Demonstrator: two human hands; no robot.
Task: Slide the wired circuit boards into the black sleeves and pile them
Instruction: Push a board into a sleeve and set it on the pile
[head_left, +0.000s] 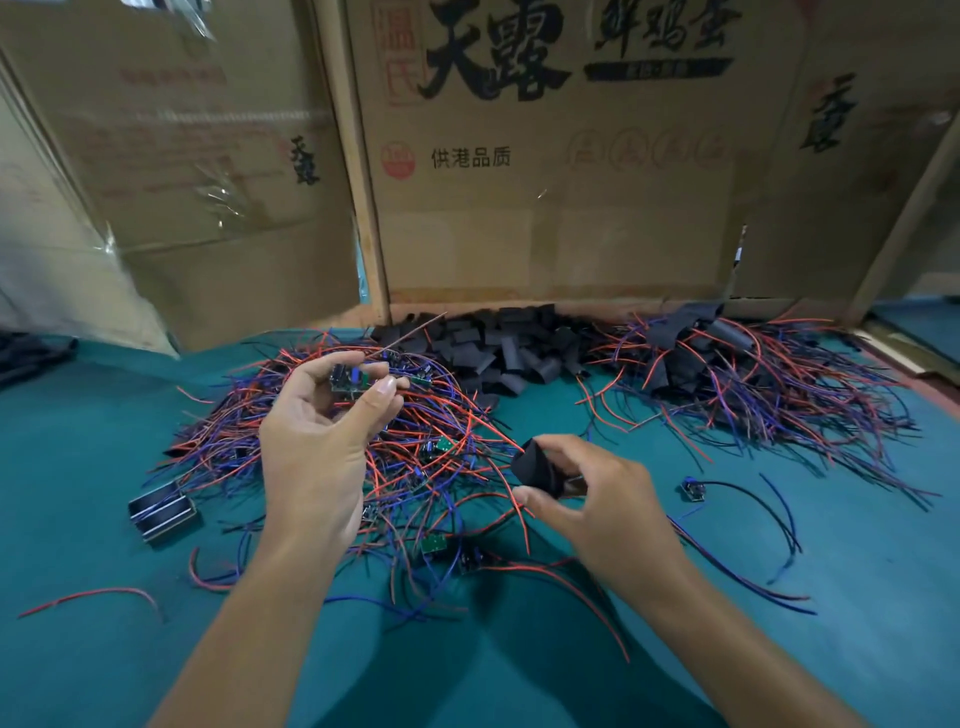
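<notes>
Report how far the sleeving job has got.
Done: a pile of sleeved boards lies at right. In hand: the left hand holds a bare circuit board; the right hand pinches a black sleeve, not yet joined. Left: the tangle of unsleeved boards and empty sleeves.

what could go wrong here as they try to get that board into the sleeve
1. The circuit board in the left hand has wires trailing toward the tangled wire heap; pulling it clear may drag other boards along.
2. The black sleeve pinched by the right hand looks partly flattened, so the board's parts could catch on its mouth.
3. The two hands are apart, so lining board and sleeve up still needs care.
</notes>
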